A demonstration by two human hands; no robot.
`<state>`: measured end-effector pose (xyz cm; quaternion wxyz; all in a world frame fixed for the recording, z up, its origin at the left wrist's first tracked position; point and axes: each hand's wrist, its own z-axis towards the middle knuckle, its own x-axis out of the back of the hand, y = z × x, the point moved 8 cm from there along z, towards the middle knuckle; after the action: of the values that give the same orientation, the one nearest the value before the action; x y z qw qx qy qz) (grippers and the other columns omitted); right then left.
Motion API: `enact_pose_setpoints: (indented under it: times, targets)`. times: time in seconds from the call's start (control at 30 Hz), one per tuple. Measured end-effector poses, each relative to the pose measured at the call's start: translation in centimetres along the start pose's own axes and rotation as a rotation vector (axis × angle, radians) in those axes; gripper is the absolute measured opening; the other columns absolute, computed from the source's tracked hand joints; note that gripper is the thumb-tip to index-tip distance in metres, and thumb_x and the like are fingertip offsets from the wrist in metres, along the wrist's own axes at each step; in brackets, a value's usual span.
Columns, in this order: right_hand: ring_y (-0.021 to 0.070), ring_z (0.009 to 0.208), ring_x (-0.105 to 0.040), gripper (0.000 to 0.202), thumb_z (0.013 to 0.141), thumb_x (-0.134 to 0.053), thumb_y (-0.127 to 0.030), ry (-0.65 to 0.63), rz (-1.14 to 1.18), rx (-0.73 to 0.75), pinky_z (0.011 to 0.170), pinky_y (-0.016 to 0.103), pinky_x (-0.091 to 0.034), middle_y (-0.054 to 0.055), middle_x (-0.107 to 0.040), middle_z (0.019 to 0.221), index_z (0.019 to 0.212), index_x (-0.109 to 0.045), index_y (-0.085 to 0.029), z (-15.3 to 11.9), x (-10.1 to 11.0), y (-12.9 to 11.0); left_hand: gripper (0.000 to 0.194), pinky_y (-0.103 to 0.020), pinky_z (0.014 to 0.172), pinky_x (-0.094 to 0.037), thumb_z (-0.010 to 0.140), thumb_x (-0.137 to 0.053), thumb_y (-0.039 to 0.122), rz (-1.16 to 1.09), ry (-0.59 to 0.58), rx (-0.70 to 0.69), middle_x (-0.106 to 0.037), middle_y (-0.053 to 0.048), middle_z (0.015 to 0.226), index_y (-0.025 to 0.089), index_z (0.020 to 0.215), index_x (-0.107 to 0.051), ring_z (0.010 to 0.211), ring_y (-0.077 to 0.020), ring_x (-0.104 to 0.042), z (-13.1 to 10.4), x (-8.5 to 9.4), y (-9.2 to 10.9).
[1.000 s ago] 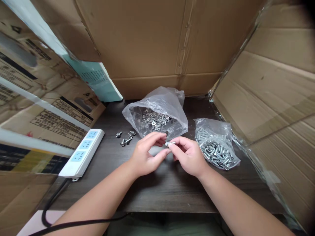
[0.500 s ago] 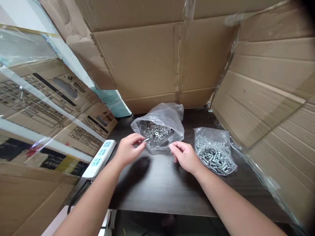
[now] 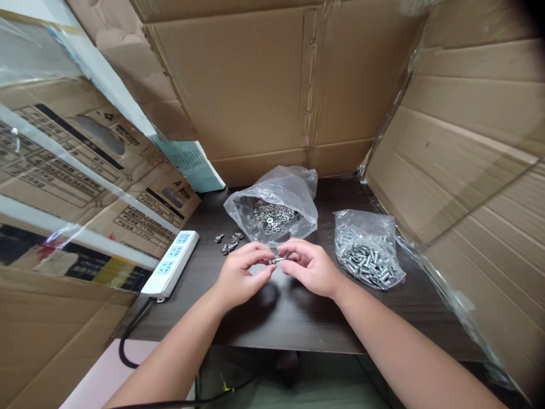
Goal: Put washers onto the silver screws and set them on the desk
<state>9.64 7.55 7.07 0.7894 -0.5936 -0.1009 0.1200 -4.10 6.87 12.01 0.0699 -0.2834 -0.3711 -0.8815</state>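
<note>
A small silvery metal pin (image 3: 277,259), bolt-like in shape, lies level between both hands above the table. My left hand (image 3: 243,276) is closed, pinching its left end between thumb and fingers. At the other end, my right hand (image 3: 314,268) has thumb and fingertips pinched together; what they hold is mostly hidden. Just behind the hands, a clear plastic bag (image 3: 289,192) opens toward me, with metal washers and nuts (image 3: 275,217) inside. Right of my right hand sits another clear bag (image 3: 366,224) with many short metal pins (image 3: 370,264).
Several small metal fasteners (image 3: 232,243) lie loose on the dark table (image 3: 323,329), left of the washer bag. A white power strip (image 3: 172,264) with a black cable (image 3: 128,335) stands at the left. Cardboard walls (image 3: 238,85) enclose the back and both sides.
Both hands have come together in front of the washer bag, the left moving right with the pin. The loose fasteners at left have come into clear view.
</note>
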Motion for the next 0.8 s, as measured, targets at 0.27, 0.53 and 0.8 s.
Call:
enact_pose_setpoints:
  times: [0.27,0.53,0.8]
  targets:
    - [0.0153,0.078,-0.062,0.01,0.085,-0.065,-0.02,0.035,-0.081,0.092,0.072,0.029,-0.051,0.006,-0.065,0.083,0.078,-0.071,-0.016,0.0,0.3,-1.8,0.015,-0.021,0.066,-0.06,0.074,-0.074,0.015,-0.206,0.084,0.049,-0.067,-0.008,0.085,0.013,0.088,-0.073,0.077,-0.0122,-0.067,-0.4,-1.0,-0.4]
    - [0.016,0.08,-0.062,0.009,0.086,-0.065,-0.02,0.029,-0.092,0.12,0.071,0.029,-0.051,0.008,-0.065,0.087,0.08,-0.07,-0.015,-0.1,0.2,-1.8,0.017,-0.022,0.068,-0.061,0.073,-0.074,0.013,-0.316,0.167,0.092,-0.062,-0.007,0.088,0.014,0.09,-0.072,0.08,-0.0117,-0.065,-1.2,-1.1,-1.2]
    - [0.0137,0.074,-0.061,0.007,0.087,-0.065,-0.016,-0.039,-0.136,0.282,0.063,0.026,-0.05,0.008,-0.066,0.087,0.091,-0.071,-0.014,-0.7,-0.3,-2.4,0.018,-0.017,0.067,-0.056,0.073,-0.072,0.003,-0.261,0.11,-0.012,-0.068,-0.006,0.084,0.014,0.086,-0.074,0.077,-0.0093,-0.066,-1.1,-0.3,-0.2]
